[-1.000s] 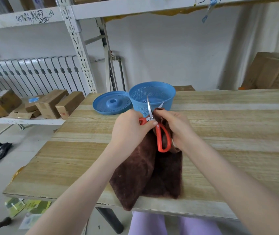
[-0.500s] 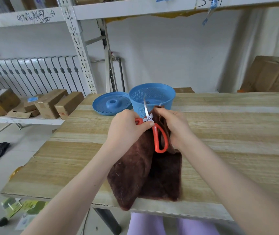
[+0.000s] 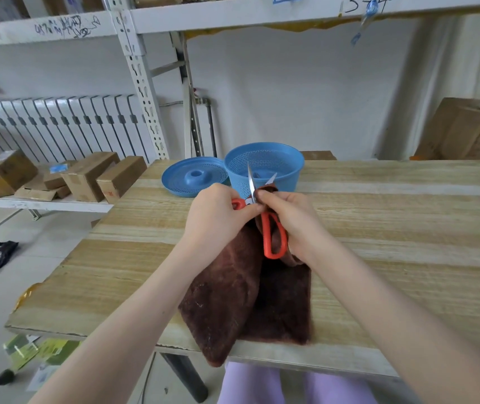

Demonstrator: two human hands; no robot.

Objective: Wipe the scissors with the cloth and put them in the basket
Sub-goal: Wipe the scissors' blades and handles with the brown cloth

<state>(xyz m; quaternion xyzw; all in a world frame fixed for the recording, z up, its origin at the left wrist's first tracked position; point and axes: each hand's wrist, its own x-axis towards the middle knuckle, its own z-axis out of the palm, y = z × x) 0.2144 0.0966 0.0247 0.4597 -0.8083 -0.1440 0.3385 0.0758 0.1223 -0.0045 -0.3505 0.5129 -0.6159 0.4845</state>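
Scissors (image 3: pixel 265 236) with orange loop handles and short silver blades stand nearly upright above the table (image 3: pixel 393 228), just in front of the blue basket (image 3: pixel 289 179) — blades parted in a V, tips up. The left hand (image 3: pixel 218 212) grips one handle, fingers curled over it near the pivot. The right hand (image 3: pixel 295 221) pinches a fold of the brown plush cloth (image 3: pixel 230 290) against the right blade, the other handle loop lying against its palm. The rest of the cloth drapes onto the table and over its near edge. Both grips match those of a second ago; the pinched fold seems a little nearer the pivot, though the shift is slight.
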